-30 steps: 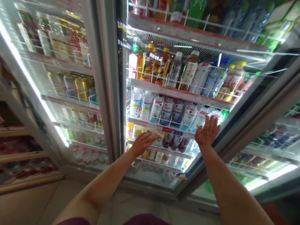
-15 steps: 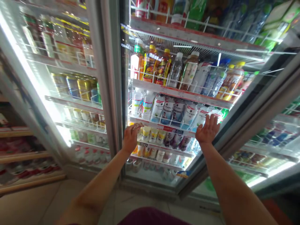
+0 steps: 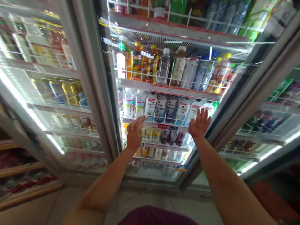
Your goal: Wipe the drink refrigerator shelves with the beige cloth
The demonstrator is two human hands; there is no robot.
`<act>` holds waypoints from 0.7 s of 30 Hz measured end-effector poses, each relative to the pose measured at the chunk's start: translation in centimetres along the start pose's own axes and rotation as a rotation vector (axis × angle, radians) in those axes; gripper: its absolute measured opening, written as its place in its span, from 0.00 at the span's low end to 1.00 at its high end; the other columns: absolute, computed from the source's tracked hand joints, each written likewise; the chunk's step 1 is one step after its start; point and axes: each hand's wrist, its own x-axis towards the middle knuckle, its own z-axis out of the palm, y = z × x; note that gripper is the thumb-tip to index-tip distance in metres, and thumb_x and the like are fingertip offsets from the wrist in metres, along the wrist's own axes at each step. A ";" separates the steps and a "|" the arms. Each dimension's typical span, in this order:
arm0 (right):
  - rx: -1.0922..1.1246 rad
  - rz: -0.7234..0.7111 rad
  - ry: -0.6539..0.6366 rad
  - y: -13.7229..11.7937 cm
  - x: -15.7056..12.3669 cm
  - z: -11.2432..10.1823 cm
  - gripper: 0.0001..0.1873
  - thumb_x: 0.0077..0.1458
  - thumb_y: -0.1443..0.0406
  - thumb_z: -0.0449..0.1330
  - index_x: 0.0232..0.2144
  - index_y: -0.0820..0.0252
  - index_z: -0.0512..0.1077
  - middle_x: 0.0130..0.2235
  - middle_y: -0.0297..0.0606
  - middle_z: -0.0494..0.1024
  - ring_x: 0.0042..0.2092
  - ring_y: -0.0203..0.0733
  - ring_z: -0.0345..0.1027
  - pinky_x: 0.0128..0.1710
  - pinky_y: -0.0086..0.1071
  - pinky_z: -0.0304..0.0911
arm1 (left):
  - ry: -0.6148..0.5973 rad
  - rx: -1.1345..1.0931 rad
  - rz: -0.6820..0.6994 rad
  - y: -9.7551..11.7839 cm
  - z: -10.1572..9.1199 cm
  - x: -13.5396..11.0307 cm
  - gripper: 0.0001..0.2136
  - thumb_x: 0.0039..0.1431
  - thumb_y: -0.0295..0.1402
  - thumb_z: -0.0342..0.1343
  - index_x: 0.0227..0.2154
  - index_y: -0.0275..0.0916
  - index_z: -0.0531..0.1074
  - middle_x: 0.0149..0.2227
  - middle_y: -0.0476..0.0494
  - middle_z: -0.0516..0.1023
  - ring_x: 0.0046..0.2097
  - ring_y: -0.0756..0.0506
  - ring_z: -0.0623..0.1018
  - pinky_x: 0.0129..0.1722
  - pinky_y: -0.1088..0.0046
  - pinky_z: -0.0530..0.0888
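Observation:
My left hand (image 3: 134, 134) is closed round a small crumpled pale cloth (image 3: 142, 118); whether it is fabric or paper I cannot tell. It is held at the glass door (image 3: 150, 170) of a lit drinks fridge, in front of the lower shelves. Further right, my right hand (image 3: 200, 123) is open, its fingers stretched upward and its palm towards the glass. It appears to rest flat on the door. White-labelled bottles (image 3: 161, 107) stand behind the glass between and above the hands.
A metal door frame (image 3: 86, 68) runs along the left, and another (image 3: 246, 103) slants along the right. Cans (image 3: 70, 92) fill a shelf behind the left door. Wooden shelves (image 3: 30, 170) stand at far left. Pale tiles (image 3: 131, 203) cover the floor.
My left hand has moved right and slightly up across the glass with the cloth. The right hand keeps its place on the door. The whole view has turned a little to the right.

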 end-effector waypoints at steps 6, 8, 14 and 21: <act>0.015 0.026 -0.058 -0.3 0.2 -0.2 0.32 0.63 0.61 0.46 0.66 0.65 0.64 0.69 0.51 0.62 0.74 0.51 0.44 0.72 0.53 0.38 | -0.051 -0.045 0.059 2.5 3.0 4.7 0.19 0.73 0.28 0.45 0.62 0.39 0.69 0.62 0.35 0.69 0.66 0.39 0.65 0.68 0.54 0.61; 0.023 0.041 -0.085 -0.5 0.2 -0.3 0.31 0.64 0.61 0.45 0.66 0.64 0.64 0.69 0.50 0.62 0.74 0.51 0.44 0.72 0.53 0.37 | -0.122 -0.081 0.152 4.5 3.2 2.1 0.20 0.73 0.26 0.44 0.62 0.38 0.70 0.60 0.34 0.73 0.64 0.39 0.67 0.66 0.54 0.64; 0.039 0.028 -0.077 -0.6 0.3 -0.4 0.30 0.65 0.61 0.45 0.66 0.62 0.65 0.68 0.48 0.63 0.74 0.49 0.44 0.73 0.52 0.37 | -0.221 -0.195 0.313 7.5 4.2 0.0 0.20 0.72 0.24 0.45 0.60 0.42 0.73 0.56 0.40 0.77 0.57 0.41 0.73 0.59 0.59 0.73; 0.049 0.049 -0.096 -0.7 0.3 -0.3 0.30 0.65 0.61 0.45 0.66 0.62 0.65 0.68 0.48 0.63 0.74 0.49 0.45 0.73 0.53 0.37 | -0.219 -0.247 0.308 9.1 7.2 3.0 0.19 0.73 0.24 0.48 0.63 0.40 0.70 0.62 0.37 0.72 0.63 0.39 0.68 0.65 0.52 0.67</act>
